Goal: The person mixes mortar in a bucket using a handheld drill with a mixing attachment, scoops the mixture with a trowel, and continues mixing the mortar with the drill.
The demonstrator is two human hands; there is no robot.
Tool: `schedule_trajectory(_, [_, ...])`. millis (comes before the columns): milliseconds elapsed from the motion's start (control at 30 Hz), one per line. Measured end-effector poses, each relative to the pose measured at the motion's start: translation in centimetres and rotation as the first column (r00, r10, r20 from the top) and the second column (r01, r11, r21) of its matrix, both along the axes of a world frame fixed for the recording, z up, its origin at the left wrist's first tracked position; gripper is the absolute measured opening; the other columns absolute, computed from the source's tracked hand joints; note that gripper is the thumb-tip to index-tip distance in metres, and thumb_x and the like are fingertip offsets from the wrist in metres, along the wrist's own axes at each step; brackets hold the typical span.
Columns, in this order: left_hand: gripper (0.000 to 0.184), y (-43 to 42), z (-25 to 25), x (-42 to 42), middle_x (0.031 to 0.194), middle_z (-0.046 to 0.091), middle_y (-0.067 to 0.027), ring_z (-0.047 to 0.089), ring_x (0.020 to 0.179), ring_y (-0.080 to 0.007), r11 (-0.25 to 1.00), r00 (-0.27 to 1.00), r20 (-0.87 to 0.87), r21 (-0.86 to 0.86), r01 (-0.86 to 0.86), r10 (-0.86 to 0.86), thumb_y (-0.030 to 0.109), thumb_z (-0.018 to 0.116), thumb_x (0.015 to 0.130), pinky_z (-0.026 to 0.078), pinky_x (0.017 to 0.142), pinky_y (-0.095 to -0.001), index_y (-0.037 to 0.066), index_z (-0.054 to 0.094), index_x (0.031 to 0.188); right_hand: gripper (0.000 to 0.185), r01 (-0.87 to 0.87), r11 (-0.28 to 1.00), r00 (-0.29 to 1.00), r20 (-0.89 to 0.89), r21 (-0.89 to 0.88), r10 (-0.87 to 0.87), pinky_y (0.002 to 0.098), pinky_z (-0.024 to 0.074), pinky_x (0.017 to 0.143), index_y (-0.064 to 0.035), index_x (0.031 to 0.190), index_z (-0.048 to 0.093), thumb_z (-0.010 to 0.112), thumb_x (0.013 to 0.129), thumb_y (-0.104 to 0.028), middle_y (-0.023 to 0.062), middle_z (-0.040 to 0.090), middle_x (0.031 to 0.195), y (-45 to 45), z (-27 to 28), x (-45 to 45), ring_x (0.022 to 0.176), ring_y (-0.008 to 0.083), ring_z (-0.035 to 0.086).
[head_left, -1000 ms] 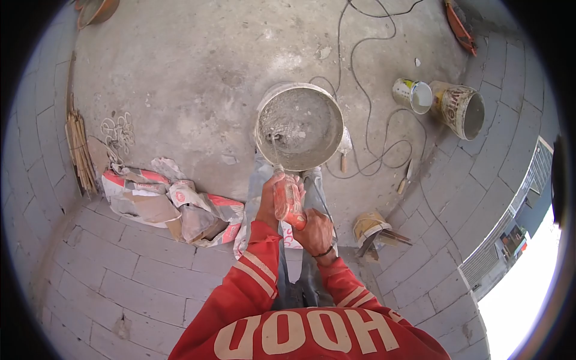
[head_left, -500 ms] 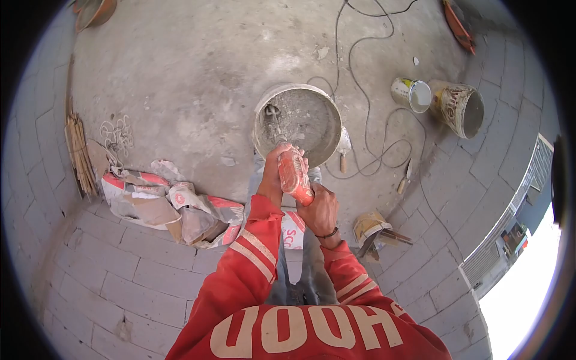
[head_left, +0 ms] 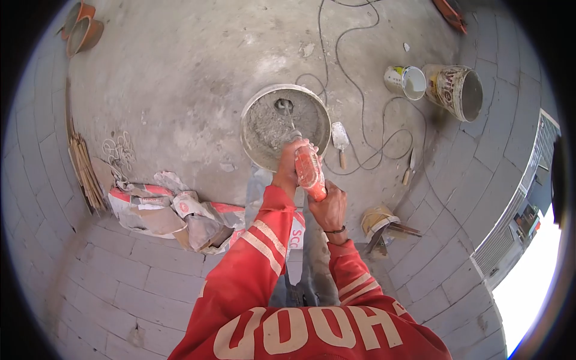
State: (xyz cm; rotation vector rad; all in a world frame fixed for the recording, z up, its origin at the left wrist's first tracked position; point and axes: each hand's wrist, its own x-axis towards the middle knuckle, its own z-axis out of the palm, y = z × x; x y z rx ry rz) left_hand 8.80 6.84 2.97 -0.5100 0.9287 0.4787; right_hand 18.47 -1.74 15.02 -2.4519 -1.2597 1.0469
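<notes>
Both hands grip a red, dust-covered power drill [head_left: 309,171]. My left hand [head_left: 289,161] is wrapped around its front end, close to the chuck. Around the rear handle, my right hand [head_left: 329,207] is closed. From the chuck a mixing paddle [head_left: 290,119] reaches down into grey mortar [head_left: 264,123], its head sitting in a dark hollow towards the far side. The mortar lies in a round bucket [head_left: 245,129] on the floor in front of me. A trowel [head_left: 340,137] lies just right of the bucket.
A dark cable [head_left: 364,114] loops across the floor on the right. Beyond it lie a small white bucket [head_left: 414,83] and a larger one [head_left: 447,90]. Torn cement bags [head_left: 157,210] and wooden strips [head_left: 85,168] are on the left. A second trowel [head_left: 408,171] lies near the right wall.
The drill and both hands have shifted slightly right, and the paddle head has moved from the bucket's left side towards its far middle. The view has shifted too. Both hands keep their grip.
</notes>
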Motion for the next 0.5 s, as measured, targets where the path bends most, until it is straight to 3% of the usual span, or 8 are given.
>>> schedule_trajectory(167, [0.03,-1.0,0.4,1.4,0.094,0.066,-0.0127,0.068,0.079,-0.0313,0.999,0.999,0.0,0.005,0.04,-0.04,0.029,0.074,0.087,0.059,0.073,-0.0477,0.005,0.06,0.099,0.019,0.063,0.998,0.998,-0.015,-0.017,-0.063,0.0498,0.0543,0.071,0.0007,0.09,0.069,0.074,0.076,-0.012,0.0257,0.071,0.083,-1.3,0.4,0.8,0.08,0.0484,0.069])
schedule_trajectory(267, [0.021,-1.7,0.1,1.9,0.09,0.064,-0.0129,0.067,0.071,-0.0339,0.998,0.997,0.075,-0.062,-0.005,0.009,0.023,0.073,0.088,0.058,0.063,-0.0489,0.013,0.057,0.098,0.022,0.04,0.999,0.999,0.004,-0.011,-0.04,0.0519,0.0546,0.068,-0.0005,0.086,0.069,0.079,0.078,-0.018,0.0257,0.071,0.083,-2.5,0.1,1.1,0.078,0.0479,0.07])
schedule_trajectory(367, [0.028,-1.9,1.5,2.6,0.091,0.066,-0.0124,0.067,0.075,-0.0307,0.997,0.996,-0.051,0.029,0.075,-0.074,0.03,0.072,0.088,0.059,0.072,-0.0465,0.006,0.061,0.097,0.022,0.043,0.999,0.998,0.039,-0.023,-0.042,0.0519,0.0546,0.068,-0.0006,0.086,0.069,0.079,0.077,-0.018,0.0252,0.071,0.083,-3.3,0.3,1.3,0.079,0.0479,0.07])
schedule_trajectory(500, [0.027,-3.1,0.2,3.0,0.097,0.064,-0.0119,0.068,0.077,-0.0327,0.997,0.998,0.034,-0.041,0.062,-0.061,0.028,0.074,0.088,0.059,0.066,-0.0482,0.012,0.057,0.101,0.021,0.067,0.997,0.998,0.014,-0.038,-0.067,0.0514,0.0552,0.069,-0.0005,0.085,0.068,0.078,0.077,-0.017,0.0246,0.072,0.083,-3.0,1.4,1.7,0.079,0.0472,0.07])
